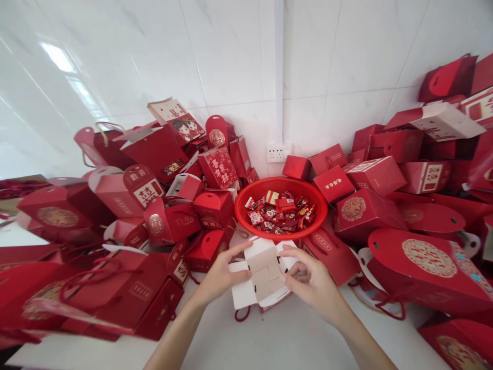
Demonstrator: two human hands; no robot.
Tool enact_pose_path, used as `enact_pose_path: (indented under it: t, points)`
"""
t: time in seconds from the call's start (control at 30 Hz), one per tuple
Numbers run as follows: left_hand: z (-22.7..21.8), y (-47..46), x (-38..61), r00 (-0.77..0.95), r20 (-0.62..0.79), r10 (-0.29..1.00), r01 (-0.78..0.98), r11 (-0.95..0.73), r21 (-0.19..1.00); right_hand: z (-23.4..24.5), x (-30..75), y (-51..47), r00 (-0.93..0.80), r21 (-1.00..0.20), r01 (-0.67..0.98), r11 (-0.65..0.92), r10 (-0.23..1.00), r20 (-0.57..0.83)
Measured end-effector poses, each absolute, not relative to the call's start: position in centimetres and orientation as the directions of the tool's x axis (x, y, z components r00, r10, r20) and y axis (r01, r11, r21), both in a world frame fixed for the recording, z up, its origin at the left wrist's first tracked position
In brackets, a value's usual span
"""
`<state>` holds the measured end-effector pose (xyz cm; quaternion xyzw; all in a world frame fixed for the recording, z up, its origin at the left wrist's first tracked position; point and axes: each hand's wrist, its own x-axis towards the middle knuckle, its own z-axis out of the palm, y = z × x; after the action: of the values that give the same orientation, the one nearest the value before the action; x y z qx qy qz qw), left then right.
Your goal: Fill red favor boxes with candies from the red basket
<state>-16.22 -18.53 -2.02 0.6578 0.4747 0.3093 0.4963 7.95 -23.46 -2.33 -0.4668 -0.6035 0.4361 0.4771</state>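
Observation:
A small gift box (pixel 268 280) with its flaps spread shows its white inside, low in the middle of the head view. My left hand (pixel 223 272) grips its left flaps between thumb and fingers. On the opposite side, my right hand (pixel 310 275) pinches the right flaps with bent fingers. A dark red cord loop (pixel 242 314) sticks out under the box. Just beyond the box stands a red plastic basket (pixel 239 205) of wrapped candies (pixel 283 210). The box's outer face is mostly hidden beneath it.
Red gift boxes are heaped on the left (pixel 134 288) and on the right (pixel 423 257), some with cord handles. More boxes (pixel 219 167) lean by the tiled wall (pixel 231 51), which carries a socket plate (pixel 279 153). The white tabletop (pixel 246 344) shows in front.

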Motion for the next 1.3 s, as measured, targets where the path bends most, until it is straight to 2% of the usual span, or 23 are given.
enact_pose_path:
  t: [0.13, 0.23, 0.43, 0.5, 0.57, 0.63, 0.83, 0.97, 1.07, 1.17, 1.3]
  points:
    - [-1.8, -17.8, -15.7, 0.414, 0.072, 0.908, 0.370, -0.240, 0.897, -1.3, 8.4, -23.5, -0.104, -0.945, 0.174, 0.276, 0.960, 0.261]
    - [-0.5, -17.4, -16.1, 0.479, 0.114, 0.871, 0.424, -0.343, 0.838, 0.1, 9.2, -23.4, -0.063, -0.937, 0.133, 0.323, 0.946, 0.317]
    - [3.6, -14.7, -15.2, 0.365, 0.300, 0.881, 0.455, -0.450, 0.769, 2.2, 10.2, -21.4, 0.077, -0.916, 0.059, 0.398, 0.913, 0.401]
    - [4.3, -12.6, -13.6, 0.408, 0.336, 0.849, 0.451, -0.508, 0.734, 2.1, 9.9, -20.6, 0.109, -0.908, 0.046, 0.416, 0.902, 0.419]
    - [4.5, -9.9, -11.6, 0.485, 0.329, 0.810, 0.479, -0.561, 0.675, 1.7, 9.4, -20.0, 0.135, -0.898, 0.047, 0.437, 0.888, 0.440]
    - [4.2, -7.1, -9.4, 0.578, 0.234, 0.781, 0.551, -0.586, 0.595, 1.1, 8.9, -19.8, 0.157, -0.893, 0.059, 0.445, 0.880, 0.449]
    - [2.8, -0.9, -3.7, 0.655, 0.087, 0.751, 0.598, -0.586, 0.547, -0.8, 8.3, -20.0, 0.130, -0.897, 0.064, 0.438, 0.887, 0.443]
    - [1.8, 1.1, -1.9, 0.607, 0.072, 0.791, 0.622, -0.530, 0.577, -1.5, 8.3, -19.9, 0.130, -0.906, 0.048, 0.421, 0.897, 0.424]
    - [1.4, 2.0, -2.0, 0.560, 0.087, 0.824, 0.587, -0.469, 0.660, -1.6, 8.4, -19.8, 0.152, -0.909, 0.044, 0.414, 0.897, 0.415]
    - [1.6, 2.5, -2.9, 0.532, 0.106, 0.840, 0.477, -0.401, 0.782, -1.4, 8.7, -19.8, 0.168, -0.910, 0.013, 0.413, 0.897, 0.409]
    - [2.6, 1.8, -4.1, 0.548, 0.123, 0.827, 0.243, -0.298, 0.923, -1.2, 8.9, -19.7, 0.224, -0.921, -0.063, 0.384, 0.905, 0.362]
